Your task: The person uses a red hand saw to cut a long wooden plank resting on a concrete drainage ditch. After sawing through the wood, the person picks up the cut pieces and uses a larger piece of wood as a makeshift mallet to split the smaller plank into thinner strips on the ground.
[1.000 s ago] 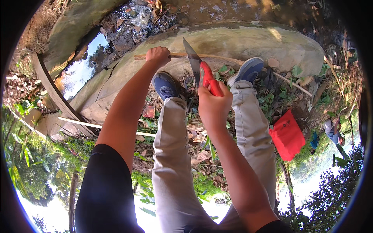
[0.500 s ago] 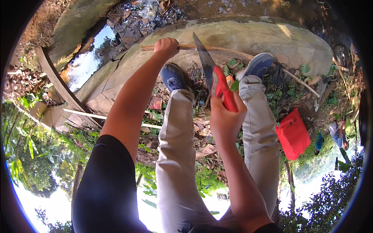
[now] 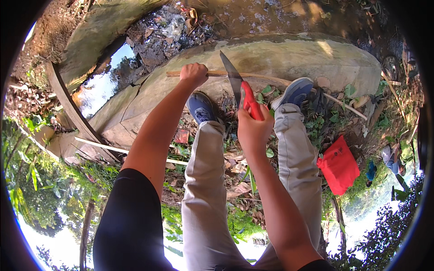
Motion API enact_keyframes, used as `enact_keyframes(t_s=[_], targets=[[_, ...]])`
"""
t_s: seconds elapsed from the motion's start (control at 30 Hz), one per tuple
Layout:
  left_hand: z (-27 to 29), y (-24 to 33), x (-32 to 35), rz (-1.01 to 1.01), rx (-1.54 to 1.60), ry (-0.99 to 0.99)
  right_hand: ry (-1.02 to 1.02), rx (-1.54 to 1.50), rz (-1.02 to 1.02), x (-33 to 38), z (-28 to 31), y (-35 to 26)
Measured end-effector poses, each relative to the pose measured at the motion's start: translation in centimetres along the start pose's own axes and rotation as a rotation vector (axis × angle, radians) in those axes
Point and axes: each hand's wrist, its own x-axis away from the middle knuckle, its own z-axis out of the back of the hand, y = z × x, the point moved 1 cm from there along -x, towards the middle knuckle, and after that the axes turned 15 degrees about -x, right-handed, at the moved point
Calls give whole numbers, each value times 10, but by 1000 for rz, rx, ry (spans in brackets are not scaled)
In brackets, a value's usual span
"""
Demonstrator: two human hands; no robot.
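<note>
My left hand (image 3: 193,74) grips a long thin wooden stick (image 3: 266,78) that lies across the top of a large pale rock (image 3: 289,56). My right hand (image 3: 252,128) is closed on the red handle of a hand saw (image 3: 239,88). The saw's dark blade points up and away, and its tip reaches the stick just right of my left hand. Both hands are stretched out in front of my legs in beige trousers, above my blue shoes (image 3: 201,107).
Muddy water and wet debris (image 3: 167,31) lie beyond the rock. A red bag (image 3: 339,165) lies on leaf litter at right. A second thin stick (image 3: 108,148) rests on the ground at left, by a curved plank (image 3: 68,106). Green plants fringe the left edge.
The saw in my right hand has shifted slightly along the stick, with the blade staying on it. My left hand keeps its hold on the stick.
</note>
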Motion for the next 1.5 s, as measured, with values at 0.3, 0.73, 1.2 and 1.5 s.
enact_keyframes(t_s=[0.3, 0.73, 1.2, 1.5], targets=[[3, 0, 0, -33, -18, 35, -3, 53, 40, -29, -26, 7], [-30, -44, 65, 255, 19, -45, -11, -22, 39, 63, 19, 19], [44, -66, 223, 372, 982, 138, -157, 160, 409, 23, 116, -86], [82, -29, 267, 385, 1482, 248, -235, 185, 416, 58, 113, -127]])
